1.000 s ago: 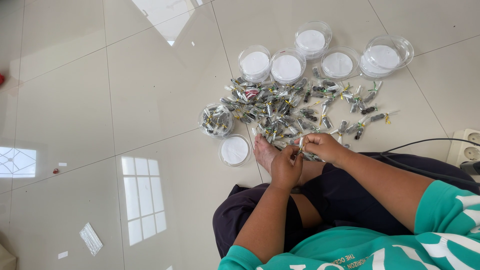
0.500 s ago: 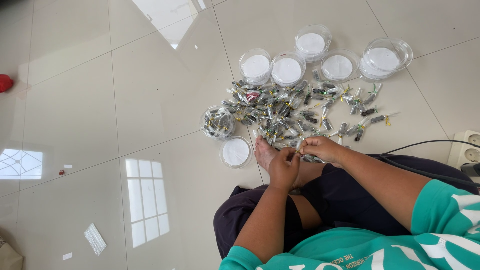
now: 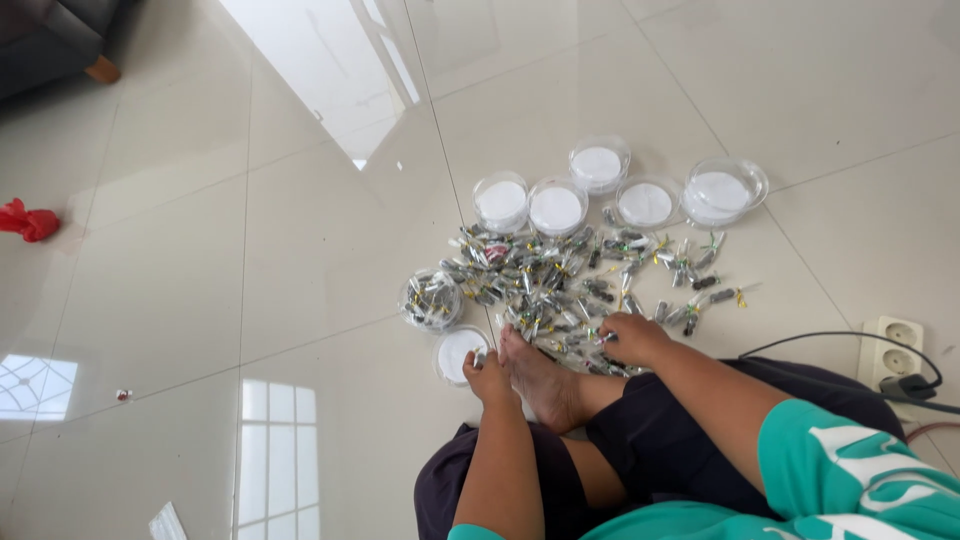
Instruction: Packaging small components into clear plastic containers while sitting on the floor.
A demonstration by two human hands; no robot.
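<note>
I sit on a glossy tiled floor with a bare foot [image 3: 540, 378] stretched forward. A wide pile of small metal-and-green parts [image 3: 560, 280] lies in front of it. My left hand [image 3: 488, 378] is closed beside the foot, holding a small part right next to a white round lid [image 3: 458, 352]. My right hand [image 3: 632, 338] rests on the pile's near edge, pinching one small part. A clear round container [image 3: 432, 298] with several parts inside stands left of the pile.
Several clear round containers with white lids [image 3: 556, 205] line the pile's far side. A white power socket with a black plug and cable [image 3: 898, 366] lies at the right. A red object [image 3: 30, 220] lies far left, a dark furniture piece [image 3: 50, 40] at top left.
My hands were together over the foot; they have parted. The left moved toward the white lid, the right reached into the pile. The view tilted up and now shows more floor.
</note>
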